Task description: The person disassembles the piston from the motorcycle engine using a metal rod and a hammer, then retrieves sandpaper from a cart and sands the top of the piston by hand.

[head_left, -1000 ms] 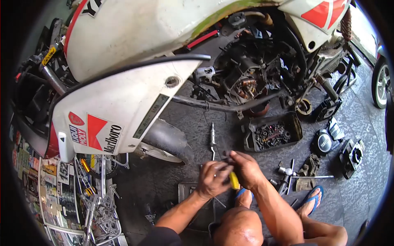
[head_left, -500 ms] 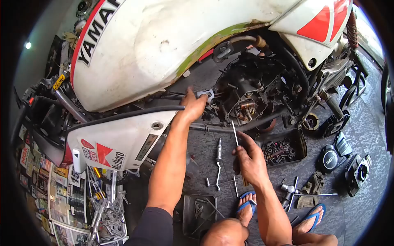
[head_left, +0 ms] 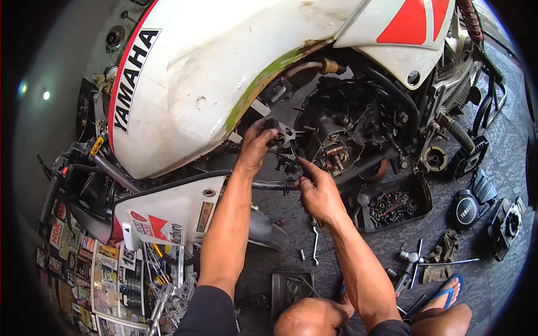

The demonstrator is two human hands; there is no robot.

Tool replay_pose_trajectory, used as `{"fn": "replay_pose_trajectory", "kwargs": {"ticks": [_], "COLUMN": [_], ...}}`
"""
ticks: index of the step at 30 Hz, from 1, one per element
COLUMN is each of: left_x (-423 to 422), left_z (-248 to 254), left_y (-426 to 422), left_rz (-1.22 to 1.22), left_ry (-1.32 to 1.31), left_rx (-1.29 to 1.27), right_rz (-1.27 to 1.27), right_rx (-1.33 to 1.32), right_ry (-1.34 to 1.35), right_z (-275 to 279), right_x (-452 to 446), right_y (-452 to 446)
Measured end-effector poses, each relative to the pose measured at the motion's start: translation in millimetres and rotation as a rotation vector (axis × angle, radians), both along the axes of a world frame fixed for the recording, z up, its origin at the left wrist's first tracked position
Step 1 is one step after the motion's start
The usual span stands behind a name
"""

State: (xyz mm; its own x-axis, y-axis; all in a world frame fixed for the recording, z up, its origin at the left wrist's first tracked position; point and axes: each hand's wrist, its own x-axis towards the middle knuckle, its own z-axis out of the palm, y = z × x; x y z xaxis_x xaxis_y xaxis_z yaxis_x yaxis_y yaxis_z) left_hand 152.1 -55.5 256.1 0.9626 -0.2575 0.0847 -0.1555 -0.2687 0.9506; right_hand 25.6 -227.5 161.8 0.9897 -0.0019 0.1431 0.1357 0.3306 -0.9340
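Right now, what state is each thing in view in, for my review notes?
Left hand, closed on the piston
Piston, gripped, outside the engine
Right hand, closed on a thin tool
Thin tool, held up at the piston
Engine, opened, insides exposed
Parts tray, uncovered, holding small metal parts
Round Yamaha cover, detached, on the floor
Rag, crumpled

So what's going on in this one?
A person is at the side of a white Yamaha motorcycle with its engine opened up. The left hand holds a metal part, probably a piston, next to the engine, and the right hand brings a thin tool up to it; contact is hard to confirm. A tray of small loose parts and a hammer lie on the floor.
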Motion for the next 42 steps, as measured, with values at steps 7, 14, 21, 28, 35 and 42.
{"fn": "replay_pose_trajectory", "kwargs": {"ticks": [7,14,21,28,35,42], "left_x": [5,2,-2,4,0,5], "left_z": [-9,-2,-3,-6,-1,-4], "left_y": [-2,-4,-9,-5,-12,-9], "left_rz": [0.050,-0.082,0.006,0.010,-0.008,-0.043], "left_ry": [-0.140,-0.099,-0.227,-0.068,-0.053,-0.163], "left_rx": [-0.035,0.025,0.156,0.044,0.010,0.155], "right_rz": [0.053,0.275,0.436,0.266,-0.421,-0.232], "right_rx": [0.032,0.378,0.871,0.629,-0.218,-0.712], "right_ry": [0.007,0.141,0.285,0.237,-0.314,-0.230], "right_z": [5,19,12,23,2,30], "right_x": [12,18,33,31,49,44], "right_y": [4,4,11,19,27,-21]}}
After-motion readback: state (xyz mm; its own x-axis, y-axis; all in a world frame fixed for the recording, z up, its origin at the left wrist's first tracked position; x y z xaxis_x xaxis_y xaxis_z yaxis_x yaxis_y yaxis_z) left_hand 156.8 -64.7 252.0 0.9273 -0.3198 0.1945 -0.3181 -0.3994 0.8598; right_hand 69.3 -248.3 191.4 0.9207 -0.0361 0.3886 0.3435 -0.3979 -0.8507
